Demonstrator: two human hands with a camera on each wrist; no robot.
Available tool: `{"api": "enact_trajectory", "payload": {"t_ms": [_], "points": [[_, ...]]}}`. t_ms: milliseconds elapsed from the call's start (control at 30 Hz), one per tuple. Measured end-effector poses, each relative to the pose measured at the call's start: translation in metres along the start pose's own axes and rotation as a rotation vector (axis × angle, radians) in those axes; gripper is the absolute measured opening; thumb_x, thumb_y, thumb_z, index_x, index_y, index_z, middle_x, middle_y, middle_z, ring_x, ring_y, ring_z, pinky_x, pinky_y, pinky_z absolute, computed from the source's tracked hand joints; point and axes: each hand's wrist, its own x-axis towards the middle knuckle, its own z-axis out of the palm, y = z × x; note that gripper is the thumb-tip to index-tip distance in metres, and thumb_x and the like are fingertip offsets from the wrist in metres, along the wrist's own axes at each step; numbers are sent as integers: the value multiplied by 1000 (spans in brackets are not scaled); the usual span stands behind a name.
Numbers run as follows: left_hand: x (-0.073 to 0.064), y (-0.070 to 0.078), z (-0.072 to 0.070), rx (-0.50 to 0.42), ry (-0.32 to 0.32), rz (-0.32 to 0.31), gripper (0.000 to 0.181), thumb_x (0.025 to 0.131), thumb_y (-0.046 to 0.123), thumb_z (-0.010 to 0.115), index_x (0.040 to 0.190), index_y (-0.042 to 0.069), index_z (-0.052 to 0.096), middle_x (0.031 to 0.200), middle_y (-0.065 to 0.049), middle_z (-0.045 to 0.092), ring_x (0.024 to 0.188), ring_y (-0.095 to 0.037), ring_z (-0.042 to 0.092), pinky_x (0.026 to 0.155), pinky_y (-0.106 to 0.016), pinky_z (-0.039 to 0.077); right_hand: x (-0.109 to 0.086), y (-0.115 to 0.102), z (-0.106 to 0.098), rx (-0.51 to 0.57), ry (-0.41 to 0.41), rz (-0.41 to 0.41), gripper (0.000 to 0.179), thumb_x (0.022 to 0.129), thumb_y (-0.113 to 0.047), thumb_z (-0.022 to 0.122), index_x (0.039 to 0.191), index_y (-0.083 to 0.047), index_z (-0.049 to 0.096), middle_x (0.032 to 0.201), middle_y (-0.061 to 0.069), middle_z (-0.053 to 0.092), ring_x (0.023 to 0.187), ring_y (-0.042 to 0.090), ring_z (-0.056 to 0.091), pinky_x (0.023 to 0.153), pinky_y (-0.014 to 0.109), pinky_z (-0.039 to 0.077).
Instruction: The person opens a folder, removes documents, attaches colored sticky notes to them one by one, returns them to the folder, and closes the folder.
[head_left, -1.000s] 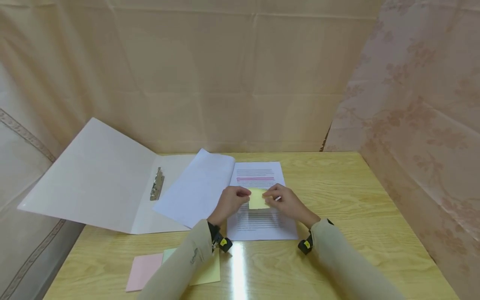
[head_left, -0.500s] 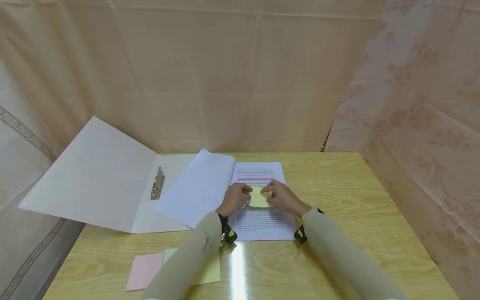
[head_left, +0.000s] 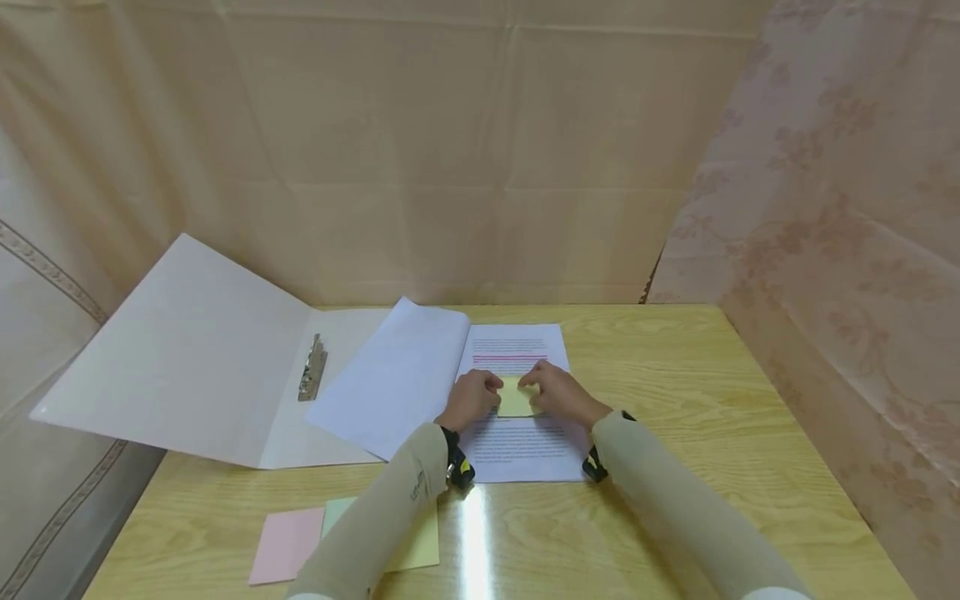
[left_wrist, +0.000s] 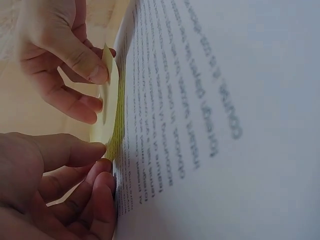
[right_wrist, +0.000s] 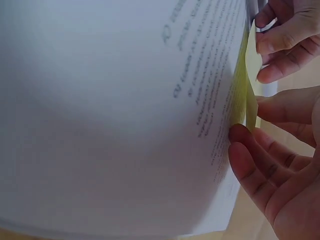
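A yellow sticky note lies over the printed page, below a pink-marked line in the head view. My left hand pinches its left end between thumb and fingertips. At the opposite end my right hand holds it with thumb and fingers. Seen from the left wrist, the sticky note is slightly bowed, its face standing a little off the paper. In the right wrist view, fingertips of the right hand touch the page at the note's end. Part of the note is hidden by fingers.
An open white folder with a metal clip stands at the left. A turned-back sheet overlaps it. Pink, green and yellow note pads lie at the front left, partly under the left sleeve.
The yellow note has come down closer to the page. My right hand has shifted slightly left and my left forearm slightly right. Folder and pads stay put.
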Motion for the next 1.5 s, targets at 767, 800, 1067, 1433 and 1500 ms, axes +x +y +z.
{"api": "enact_trajectory", "payload": {"t_ms": [767,800,1067,1433,1500], "points": [[-6,-1,0,148,-124,149,50,80,8,73,129,5,63,89,-10,63,87,-21,53,83,-34,45,-3,0,9,-214,-78,-51,43,96,-15,59,137,-3,54,98,14,50,66,15,45,58,26,38],[-7,-1,0,161,-132,158,51,81,9,73,131,5,61,89,-11,64,91,-23,54,86,-36,46,-3,0,10,-231,-81,-61,45,97,-16,58,139,-3,51,97,14,51,65,15,44,58,26,37],[-3,2,-2,315,-219,166,63,88,26,71,144,9,47,132,-22,60,131,-38,49,109,-45,40,-3,-5,11,-271,-115,-36,51,101,-23,50,147,-3,41,109,25,57,76,26,56,72,41,49],[-1,8,1,539,-235,193,60,88,34,71,131,-4,54,114,-21,64,103,-29,60,90,-38,49,-10,-7,17,-350,-61,70,54,100,-27,53,133,14,44,109,27,61,90,35,65,82,46,54],[-1,8,2,550,-230,195,59,88,35,71,129,-4,55,111,-20,63,100,-28,59,87,-38,49,-11,-10,16,-355,-66,86,56,100,-27,52,134,16,42,111,28,60,92,37,66,84,46,53]]}}
